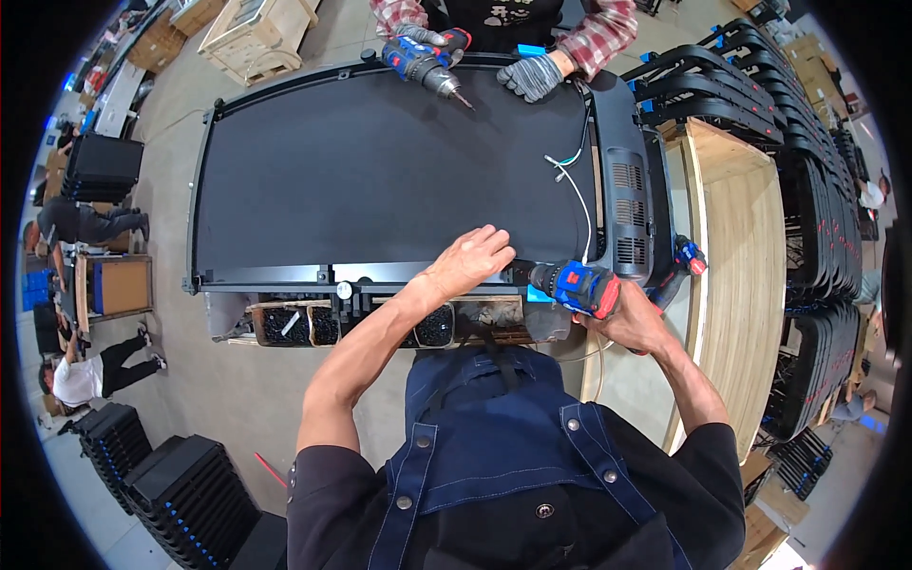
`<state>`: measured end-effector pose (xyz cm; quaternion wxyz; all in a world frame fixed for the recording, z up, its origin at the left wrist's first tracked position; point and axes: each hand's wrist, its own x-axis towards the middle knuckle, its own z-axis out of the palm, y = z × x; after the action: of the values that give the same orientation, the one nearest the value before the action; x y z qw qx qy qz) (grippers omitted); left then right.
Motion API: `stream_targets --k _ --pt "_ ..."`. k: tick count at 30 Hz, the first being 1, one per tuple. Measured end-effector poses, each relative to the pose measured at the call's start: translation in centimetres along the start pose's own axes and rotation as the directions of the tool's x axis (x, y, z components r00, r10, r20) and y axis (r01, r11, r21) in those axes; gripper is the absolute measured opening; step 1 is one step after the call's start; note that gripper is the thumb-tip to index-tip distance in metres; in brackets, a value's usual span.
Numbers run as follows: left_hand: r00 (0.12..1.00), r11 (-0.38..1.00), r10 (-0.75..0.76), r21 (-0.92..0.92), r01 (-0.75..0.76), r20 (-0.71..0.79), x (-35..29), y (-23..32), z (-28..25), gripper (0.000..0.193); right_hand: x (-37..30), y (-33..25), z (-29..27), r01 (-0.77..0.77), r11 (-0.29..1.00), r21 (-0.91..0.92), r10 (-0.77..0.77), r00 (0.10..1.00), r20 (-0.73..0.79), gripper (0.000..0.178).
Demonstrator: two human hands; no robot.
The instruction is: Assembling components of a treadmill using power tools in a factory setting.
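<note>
Blue apron [499, 418] nearest. Right grip [635, 318] clenched round blue-and-red drill [578, 287] by the near side rail [261, 275]; drill's long axis points leftward, toward left grip [473, 257], hold cannot be told.

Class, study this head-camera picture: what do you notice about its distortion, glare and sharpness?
Head view: strong fisheye distortion, with the stacked black frames curving near the right rim and black corners; head view: pale sheen along the side rail, while the belt looks dark and matt; head view: the left hand and drill in the right hand show no obvious blur.
</note>
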<state>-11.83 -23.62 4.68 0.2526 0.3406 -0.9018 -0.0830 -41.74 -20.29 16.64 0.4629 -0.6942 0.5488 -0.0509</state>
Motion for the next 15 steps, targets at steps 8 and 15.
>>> stream_targets --k 8,15 --pt "0.975 0.969 -0.194 -0.132 0.207 0.108 0.0 -0.4 0.3 0.018 2.0 -3.6 -0.7 -0.107 0.980 -0.167 0.127 0.986 0.112 0.028" --pt "0.973 0.960 -0.205 -0.174 0.221 0.102 -0.2 -0.7 0.9 0.018 2.7 -4.0 -0.7 -0.042 0.973 -0.225 0.073 0.989 0.131 0.034"
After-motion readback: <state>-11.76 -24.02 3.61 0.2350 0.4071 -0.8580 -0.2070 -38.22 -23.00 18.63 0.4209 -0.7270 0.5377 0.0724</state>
